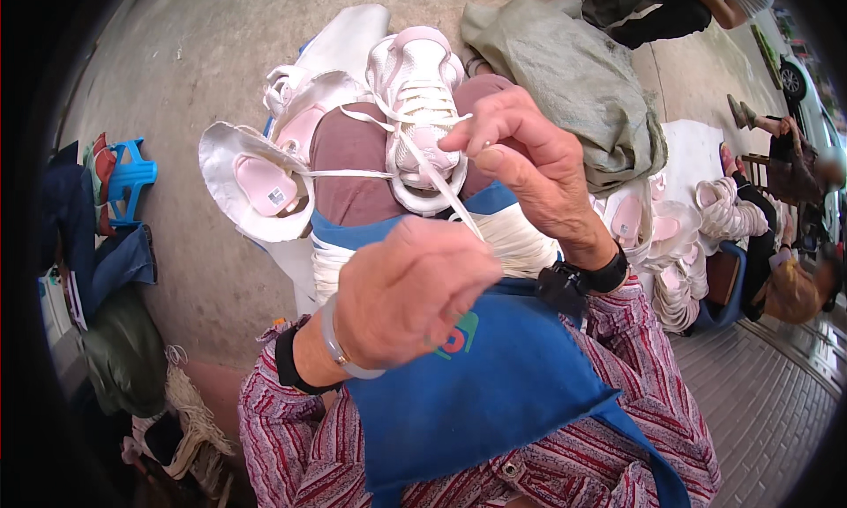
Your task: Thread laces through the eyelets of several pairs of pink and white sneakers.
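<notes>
A white and pale pink sneaker upper [422,111] lies across my knees, with a white shoelace [432,168] threaded through its eyelets. One strand of the lace runs down from the upper to my left hand [415,287], whose fingers are closed on it. Beside the upper's right edge is my right hand [534,159], with thumb and forefinger bent together around what looks like a small white lace tip. Another strand stretches left toward a pink insole-like piece [265,183] in a white upper. Bundled white laces [516,243] lie across my lap, partly behind my hands.
A blue apron [476,402] covers my lap. Beyond my knees lies a grey-green woven sack [573,84]. More pink and white uppers [631,212] and lace bundles [728,210] are at the right. A blue stool [132,177] stands left. Other people sit nearby.
</notes>
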Demonstrator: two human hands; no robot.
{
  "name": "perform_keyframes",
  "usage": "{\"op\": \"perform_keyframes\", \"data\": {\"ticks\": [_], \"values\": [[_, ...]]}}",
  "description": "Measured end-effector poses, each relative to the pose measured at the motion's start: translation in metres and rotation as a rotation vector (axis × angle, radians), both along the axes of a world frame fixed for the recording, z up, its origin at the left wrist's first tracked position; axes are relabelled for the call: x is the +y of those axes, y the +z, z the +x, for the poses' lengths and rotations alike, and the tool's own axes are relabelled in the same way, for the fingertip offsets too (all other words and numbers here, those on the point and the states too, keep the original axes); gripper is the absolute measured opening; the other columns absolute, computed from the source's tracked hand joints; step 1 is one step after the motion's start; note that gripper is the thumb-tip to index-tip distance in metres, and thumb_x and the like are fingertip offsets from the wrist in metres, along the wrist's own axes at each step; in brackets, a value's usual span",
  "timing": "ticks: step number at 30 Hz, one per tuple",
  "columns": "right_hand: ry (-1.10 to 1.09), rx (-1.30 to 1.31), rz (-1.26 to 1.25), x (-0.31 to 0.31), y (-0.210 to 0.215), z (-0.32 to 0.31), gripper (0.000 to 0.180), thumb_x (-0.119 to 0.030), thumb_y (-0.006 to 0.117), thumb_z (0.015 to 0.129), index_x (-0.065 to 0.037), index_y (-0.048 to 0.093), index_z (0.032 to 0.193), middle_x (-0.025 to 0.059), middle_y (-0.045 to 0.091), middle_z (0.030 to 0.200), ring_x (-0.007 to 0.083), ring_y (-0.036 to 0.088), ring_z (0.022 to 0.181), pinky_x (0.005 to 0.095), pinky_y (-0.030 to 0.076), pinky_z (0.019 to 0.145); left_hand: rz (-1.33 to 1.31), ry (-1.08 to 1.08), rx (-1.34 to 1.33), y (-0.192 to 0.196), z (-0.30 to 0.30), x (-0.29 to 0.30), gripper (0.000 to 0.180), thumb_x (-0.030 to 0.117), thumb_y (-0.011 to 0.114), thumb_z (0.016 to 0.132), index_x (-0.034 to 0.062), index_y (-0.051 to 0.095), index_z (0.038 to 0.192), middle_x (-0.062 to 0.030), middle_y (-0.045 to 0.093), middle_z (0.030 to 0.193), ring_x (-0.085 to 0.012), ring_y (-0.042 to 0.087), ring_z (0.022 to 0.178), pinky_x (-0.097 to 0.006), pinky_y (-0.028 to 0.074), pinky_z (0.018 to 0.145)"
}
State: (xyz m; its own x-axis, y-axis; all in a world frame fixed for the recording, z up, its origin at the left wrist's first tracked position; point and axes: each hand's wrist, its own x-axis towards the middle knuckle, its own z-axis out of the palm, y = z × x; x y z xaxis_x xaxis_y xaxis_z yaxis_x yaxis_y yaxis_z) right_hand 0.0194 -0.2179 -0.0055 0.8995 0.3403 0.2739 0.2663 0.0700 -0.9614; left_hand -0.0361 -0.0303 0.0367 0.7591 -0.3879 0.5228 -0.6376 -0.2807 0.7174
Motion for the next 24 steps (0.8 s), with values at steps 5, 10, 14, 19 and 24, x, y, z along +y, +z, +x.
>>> {"op": "perform_keyframes", "data": {"ticks": [5, 10, 14, 19, 24], "values": [[0.192, 0.368, -0.179, 0.022, 0.006, -0.012, 0.012, -0.014, 0.054, 0.095, -0.003, 0.057, 0.094, 0.0019, 0.054, 0.076, 0.0098, 0.051, 0.075, 0.0252, 0.044, 0.068, -0.167, -0.289, 0.164, 0.013, -0.014, -0.017, 0.023, -0.005, 0.07, 0.076, 0.0045, 0.063, 0.096, -0.0099, 0.064, 0.094, -0.021, 0.063, 0.081, -0.03, 0.051, 0.07], [0.261, 0.457, 0.174, 0.011, 0.022, -0.017, 0.015, -0.012, 0.048, 0.098, 0.001, 0.056, 0.096, -0.0032, 0.05, 0.073, 0.0034, 0.038, 0.059, 0.0188, 0.031, 0.052, -0.183, -0.423, 0.477, -0.023, -0.01, 0.012, 0.02, 0.0, 0.063, 0.082, 0.0028, 0.06, 0.101, -0.0116, 0.062, 0.096, -0.0241, 0.063, 0.079, -0.031, 0.052, 0.073], [0.389, -0.022, -0.092, 0.032, 0.033, -0.031, 0.009, -0.01, 0.054, 0.094, -0.002, 0.057, 0.095, 0.0066, 0.054, 0.069, 0.018, 0.055, 0.061, 0.0293, 0.043, 0.056, -0.571, -0.128, 1.382, -0.058, 0.013, 0.022, 0.026, 0.02, 0.048, 0.098, -0.0023, 0.059, 0.106, -0.0143, 0.064, 0.103, -0.0221, 0.064, 0.086, -0.032, 0.052, 0.08], [0.564, -0.028, -0.089, 0.065, 0.022, -0.046, 0.009, -0.012, 0.055, 0.093, -0.003, 0.056, 0.094, 0.0104, 0.054, 0.071, 0.0269, 0.057, 0.064, 0.0352, 0.045, 0.058, -0.944, -0.08, 1.698, -0.086, 0.047, -0.007, 0.045, 0.035, 0.046, 0.1, -0.0061, 0.05, 0.118, -0.0125, 0.065, 0.088, -0.0185, 0.064, 0.08, -0.037, 0.054, 0.081], [0.599, -0.049, -0.153, 0.061, 0.019, -0.044, 0.008, -0.012, 0.056, 0.092, -0.004, 0.057, 0.094, 0.0112, 0.057, 0.075, 0.03, 0.058, 0.067, 0.0375, 0.046, 0.06, -0.897, -0.162, 1.622, -0.096, 0.039, -0.005, 0.038, 0.031, 0.047, 0.1, -0.003, 0.055, 0.115, 0.0035, 0.048, 0.055, -0.0077, 0.049, 0.051, -0.026, 0.049, 0.06]]}}
